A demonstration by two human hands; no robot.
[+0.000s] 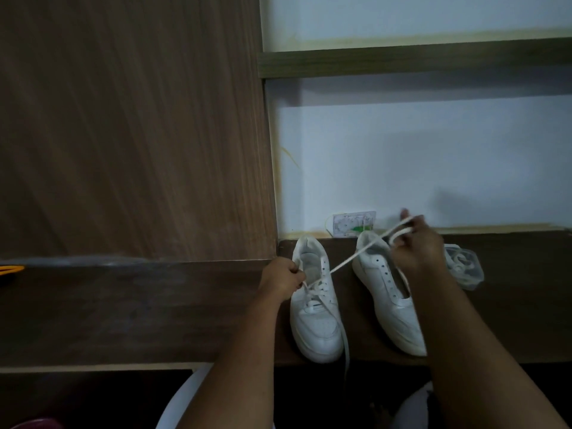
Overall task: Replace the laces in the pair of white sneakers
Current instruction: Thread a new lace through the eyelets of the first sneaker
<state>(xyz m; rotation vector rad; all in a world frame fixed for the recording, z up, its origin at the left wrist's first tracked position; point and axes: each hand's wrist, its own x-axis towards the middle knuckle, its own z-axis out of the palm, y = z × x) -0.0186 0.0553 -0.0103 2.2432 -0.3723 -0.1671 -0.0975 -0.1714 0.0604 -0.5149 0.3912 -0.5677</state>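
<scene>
Two white sneakers stand side by side on a dark wooden desk (123,305), toes toward me. The left sneaker (315,317) has a white lace (346,261) threaded through its lower eyelets. My left hand (283,278) grips the sneaker's left side by the eyelets. My right hand (416,246) is raised over the right sneaker (387,301) and pinches the lace, which runs taut up from the left sneaker. The lace's other end (346,351) hangs over the desk's front edge. The right sneaker has bare eyelets.
A clear plastic bag (464,267) holding another white lace lies right of the sneakers. A wall socket (354,224) sits behind them. A tall wooden panel (133,128) rises at the left. An orange item (10,270) lies at the far left edge.
</scene>
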